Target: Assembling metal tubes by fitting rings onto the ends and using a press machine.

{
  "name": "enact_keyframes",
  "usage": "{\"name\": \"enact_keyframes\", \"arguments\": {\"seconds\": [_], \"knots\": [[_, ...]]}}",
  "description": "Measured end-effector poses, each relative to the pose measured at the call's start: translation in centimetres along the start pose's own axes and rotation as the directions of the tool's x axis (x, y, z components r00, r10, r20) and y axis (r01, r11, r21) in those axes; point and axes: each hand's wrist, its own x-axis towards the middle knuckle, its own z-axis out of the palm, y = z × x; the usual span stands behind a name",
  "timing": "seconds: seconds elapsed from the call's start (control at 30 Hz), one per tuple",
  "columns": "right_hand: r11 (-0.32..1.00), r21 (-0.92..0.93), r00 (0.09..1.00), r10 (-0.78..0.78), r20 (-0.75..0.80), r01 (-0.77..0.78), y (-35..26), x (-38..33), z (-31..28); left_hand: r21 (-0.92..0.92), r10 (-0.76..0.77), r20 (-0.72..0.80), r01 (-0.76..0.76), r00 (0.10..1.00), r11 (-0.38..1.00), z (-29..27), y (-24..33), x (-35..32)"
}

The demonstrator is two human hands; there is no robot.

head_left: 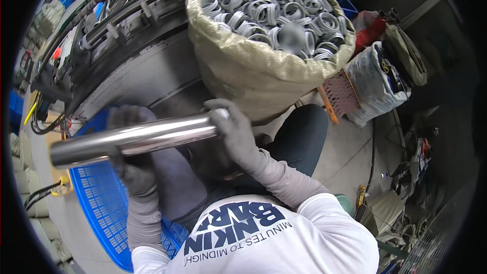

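A long, shiny metal tube [167, 134] lies across in front of me, its left end lower and nearer the blue basket. My left hand [134, 170], in a grey glove, is wrapped round the tube left of its middle, with blurred fingers showing beyond the far side. At the tube's right end, my gloved right hand [233, 134] is closed over it, the fingers covering that end. Both hands hold the tube above my lap. Whether the tube is hollow cannot be made out.
A large woven sack [243, 76] full of grey rings [291, 10] stands ahead. Left of it is a dark machine [116, 35] with rails. A blue plastic basket [101, 208] sits by my left side. Filled bags [375, 83] and a hanging cable [374, 157] are at the right.
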Motion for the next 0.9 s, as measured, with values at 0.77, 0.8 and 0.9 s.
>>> {"name": "enact_keyframes", "arguments": {"seconds": [0.77,0.8,0.9], "knots": [[0.848,-0.285,0.887,-0.461,0.021,0.447,-15.1,6.0,-13.9,0.898,-0.401,0.416,-0.439,0.816,0.04,-1.6,1.4,0.4],[0.894,-0.21,0.918,-0.388,0.083,0.396,-14.4,4.2,-11.6,0.904,-0.408,0.399,-0.426,0.821,0.027,-1.8,1.1,0.5],[0.895,-0.089,0.875,-0.4,0.273,0.437,-7.2,3.0,-6.8,0.861,-0.424,0.499,-0.487,0.755,0.147,-1.6,0.2,0.1]]}}
